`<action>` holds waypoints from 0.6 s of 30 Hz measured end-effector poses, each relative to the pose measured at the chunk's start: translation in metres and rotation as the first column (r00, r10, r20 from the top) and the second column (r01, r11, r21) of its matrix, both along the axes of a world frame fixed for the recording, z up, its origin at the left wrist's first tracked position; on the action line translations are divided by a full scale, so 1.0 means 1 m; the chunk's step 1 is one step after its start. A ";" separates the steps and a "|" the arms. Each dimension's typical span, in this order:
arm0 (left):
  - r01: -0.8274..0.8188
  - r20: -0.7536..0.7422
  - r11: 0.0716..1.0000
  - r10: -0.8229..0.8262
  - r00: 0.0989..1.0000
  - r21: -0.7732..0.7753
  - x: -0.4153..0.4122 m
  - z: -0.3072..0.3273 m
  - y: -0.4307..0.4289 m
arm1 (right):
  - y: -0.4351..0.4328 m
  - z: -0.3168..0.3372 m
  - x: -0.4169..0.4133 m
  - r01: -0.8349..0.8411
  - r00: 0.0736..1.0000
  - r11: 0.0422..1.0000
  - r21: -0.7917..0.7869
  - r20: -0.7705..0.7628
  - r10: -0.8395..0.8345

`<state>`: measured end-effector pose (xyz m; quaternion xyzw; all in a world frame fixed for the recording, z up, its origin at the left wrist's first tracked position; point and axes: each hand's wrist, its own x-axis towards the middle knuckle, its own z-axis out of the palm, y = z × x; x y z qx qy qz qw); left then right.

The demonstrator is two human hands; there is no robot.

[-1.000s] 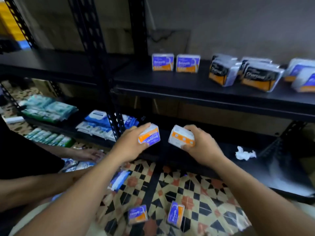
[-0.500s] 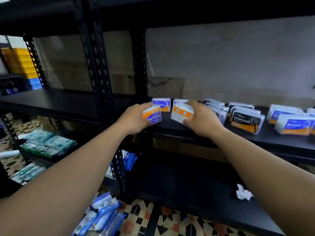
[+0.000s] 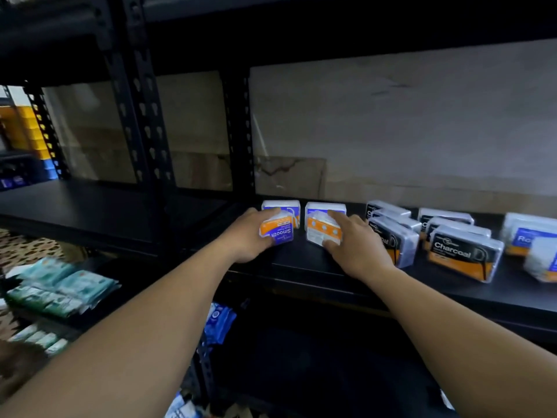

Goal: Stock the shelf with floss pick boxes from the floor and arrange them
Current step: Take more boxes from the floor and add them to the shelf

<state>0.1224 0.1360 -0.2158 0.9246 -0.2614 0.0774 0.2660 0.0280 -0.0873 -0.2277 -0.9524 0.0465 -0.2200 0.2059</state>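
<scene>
The black shelf point(image 3: 301, 267) is flat and dark, with a long front edge. A plain grey-brown wall point(image 3: 391, 116) stands behind it. Black metal posts point(image 3: 141, 116) with rows of holes hold the shelf up on the left.

The left hand point(image 3: 245, 236) grips a Smooth box point(image 3: 277, 233). Its fingers and thumb curl round the box, and the word on the box is upside down. The right hand point(image 3: 355, 248) pinches an orange box point(image 3: 324, 230) with white dots, with one finger on top and the thumb below. Both boxes are low over the left part of the shelf, side by side, with a small gap between them. I cannot tell if their bottoms touch the shelf.

Just behind them, near the wall, stand two back boxes point(image 3: 325, 206), upright and side by side.

To the right are black Charcoal boxes point(image 3: 464, 251) in two rows that run from near to far. Far right sit blue and white boxes point(image 3: 524, 233).

Another black shelf, the left shelf point(image 3: 75, 206), is on the far side of the posts. Below it lie green packs point(image 3: 60, 288). Blue packs point(image 3: 220, 321) lie lower down, near the middle. Yellow crates point(image 3: 27, 125) are stacked far off on the left. A bit of patterned floor point(image 3: 18, 245) shows there too.
</scene>
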 end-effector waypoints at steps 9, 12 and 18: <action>-0.005 -0.055 0.984 -0.005 0.998 -0.179 0.011 -0.002 0.001 | -0.002 -0.006 0.004 0.006 1.000 1.000 0.030 0.015 -0.006; -0.028 -0.108 0.892 -0.023 0.994 -0.450 0.008 -0.006 0.000 | -0.002 -0.006 0.003 0.003 1.000 0.999 0.038 0.010 -0.003; -0.114 -0.175 0.686 -0.019 0.984 -0.718 0.004 -0.010 0.002 | -0.002 -0.005 0.002 0.001 1.000 0.999 0.044 -0.004 -0.001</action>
